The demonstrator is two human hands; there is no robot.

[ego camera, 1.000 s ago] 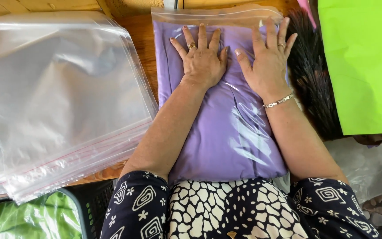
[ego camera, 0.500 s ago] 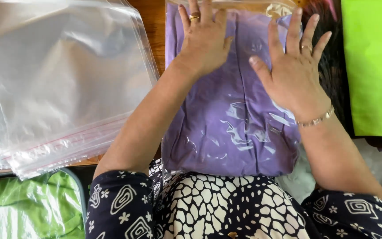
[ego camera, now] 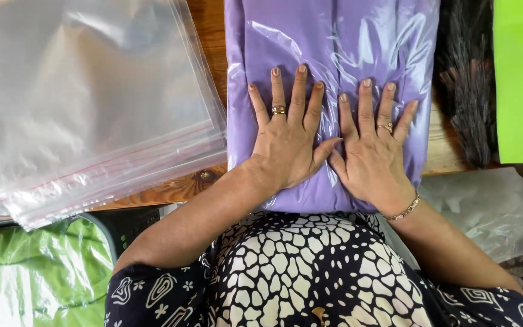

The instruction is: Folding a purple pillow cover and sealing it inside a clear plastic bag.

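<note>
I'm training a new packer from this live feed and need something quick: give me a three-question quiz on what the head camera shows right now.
1. True or false: both hands lie flat, palms down, on the bagged purple garment.
2. Which lies on the wooden table to the person's left? A) a stack of clear plastic bags B) a cardboard box C) a pair of scissors
3. Fill in: the bracelet sits on the ___ wrist.

Key
1. True: the left hand and right hand press side by side, thumbs almost meeting.
2. A: the stack of clear plastic bags.
3. Right: the bracelet.
</note>
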